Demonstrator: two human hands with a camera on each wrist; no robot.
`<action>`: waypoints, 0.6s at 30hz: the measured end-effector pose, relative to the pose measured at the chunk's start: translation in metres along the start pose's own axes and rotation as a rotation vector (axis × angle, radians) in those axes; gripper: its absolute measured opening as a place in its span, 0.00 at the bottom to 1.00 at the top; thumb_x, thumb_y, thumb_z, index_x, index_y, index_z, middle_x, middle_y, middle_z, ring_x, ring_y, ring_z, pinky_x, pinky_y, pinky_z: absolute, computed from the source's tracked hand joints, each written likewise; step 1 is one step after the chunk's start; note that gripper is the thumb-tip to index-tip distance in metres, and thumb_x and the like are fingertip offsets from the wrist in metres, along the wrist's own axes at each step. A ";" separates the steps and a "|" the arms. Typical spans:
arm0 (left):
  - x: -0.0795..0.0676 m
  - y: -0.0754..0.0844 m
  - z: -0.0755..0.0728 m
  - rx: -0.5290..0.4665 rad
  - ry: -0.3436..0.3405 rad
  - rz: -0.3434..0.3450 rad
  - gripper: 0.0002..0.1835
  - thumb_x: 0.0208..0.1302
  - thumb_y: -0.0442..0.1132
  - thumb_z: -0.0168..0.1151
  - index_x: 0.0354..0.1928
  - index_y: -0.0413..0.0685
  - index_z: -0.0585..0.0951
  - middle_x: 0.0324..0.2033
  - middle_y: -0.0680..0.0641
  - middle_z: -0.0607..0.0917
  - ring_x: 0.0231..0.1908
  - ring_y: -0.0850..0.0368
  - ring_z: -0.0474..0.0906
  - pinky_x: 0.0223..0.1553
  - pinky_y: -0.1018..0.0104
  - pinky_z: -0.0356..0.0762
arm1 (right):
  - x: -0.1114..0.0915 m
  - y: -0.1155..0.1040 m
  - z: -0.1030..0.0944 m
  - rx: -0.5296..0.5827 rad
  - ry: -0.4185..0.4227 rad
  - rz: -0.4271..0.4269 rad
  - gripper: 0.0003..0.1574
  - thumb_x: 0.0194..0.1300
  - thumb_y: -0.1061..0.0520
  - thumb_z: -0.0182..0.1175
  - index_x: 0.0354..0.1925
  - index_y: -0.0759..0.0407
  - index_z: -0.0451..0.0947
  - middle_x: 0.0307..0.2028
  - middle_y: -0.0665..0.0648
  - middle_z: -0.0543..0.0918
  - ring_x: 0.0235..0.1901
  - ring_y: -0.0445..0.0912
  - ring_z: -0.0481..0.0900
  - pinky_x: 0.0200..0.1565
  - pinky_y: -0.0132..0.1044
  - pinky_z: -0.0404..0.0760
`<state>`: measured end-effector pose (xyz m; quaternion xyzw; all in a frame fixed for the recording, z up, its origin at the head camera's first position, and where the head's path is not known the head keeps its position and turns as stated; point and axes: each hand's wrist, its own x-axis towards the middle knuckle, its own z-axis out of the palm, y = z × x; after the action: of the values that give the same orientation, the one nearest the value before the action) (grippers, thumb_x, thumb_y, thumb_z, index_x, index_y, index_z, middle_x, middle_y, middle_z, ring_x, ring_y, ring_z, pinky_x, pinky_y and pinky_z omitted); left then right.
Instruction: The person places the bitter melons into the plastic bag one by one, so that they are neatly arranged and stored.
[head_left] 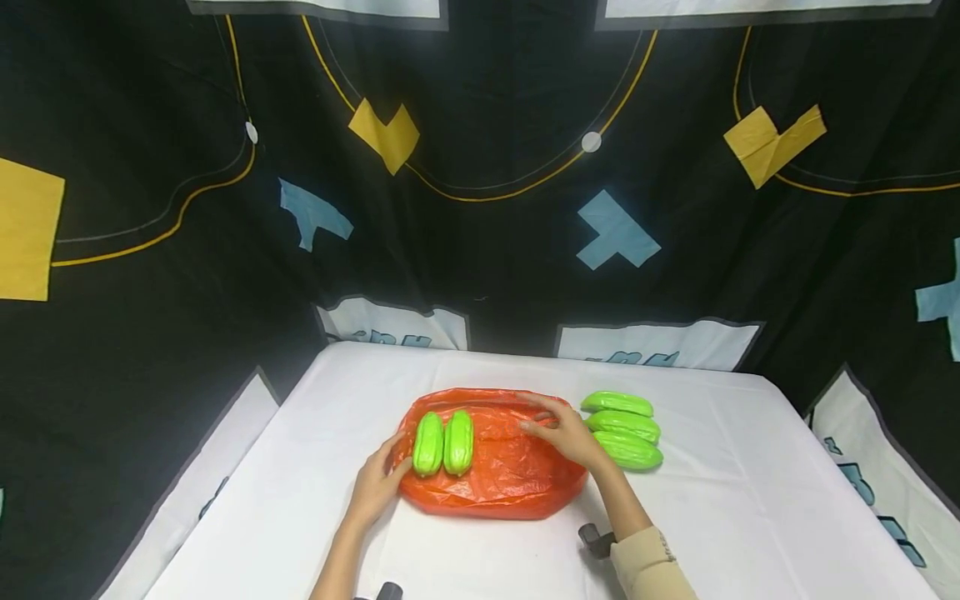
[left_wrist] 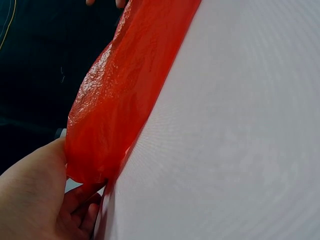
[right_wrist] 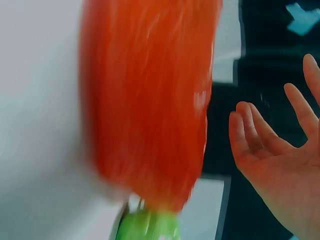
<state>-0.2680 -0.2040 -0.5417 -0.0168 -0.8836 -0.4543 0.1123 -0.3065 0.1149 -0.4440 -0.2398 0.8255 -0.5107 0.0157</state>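
A red plastic bag [head_left: 517,467] lies spread wide on the table, with two glossy green cucumber-like vegetables [head_left: 458,443] side by side in its left part. My left hand [head_left: 378,483] holds the bag's left edge. In the left wrist view the thumb side of this hand [left_wrist: 35,185] is against the red plastic, and some fingers are partly hidden behind it. Over the bag's right part is my right hand [head_left: 558,429], fingers spread and nothing held. The right wrist view shows this hand [right_wrist: 280,155] apart from the bag [right_wrist: 150,100].
Three more green cucumber-like vegetables [head_left: 624,423] lie in a stack-like row right of the bag. A white cloth covers the table [head_left: 735,500]. Behind it hangs a dark curtain [head_left: 480,267] with yellow and blue shapes. A dark grey wrist device [head_left: 596,542] sits by the right forearm.
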 end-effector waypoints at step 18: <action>0.000 0.001 0.000 0.006 0.005 -0.002 0.27 0.63 0.42 0.58 0.64 0.46 0.67 0.60 0.34 0.69 0.60 0.34 0.62 0.60 0.40 0.56 | -0.039 0.080 -0.072 -0.131 0.198 0.037 0.26 0.59 0.54 0.64 0.57 0.55 0.74 0.54 0.59 0.77 0.51 0.58 0.74 0.52 0.56 0.72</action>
<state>-0.2678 -0.2040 -0.5409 -0.0147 -0.8846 -0.4519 0.1142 -0.3220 0.2204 -0.4855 -0.1733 0.8590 -0.4763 -0.0723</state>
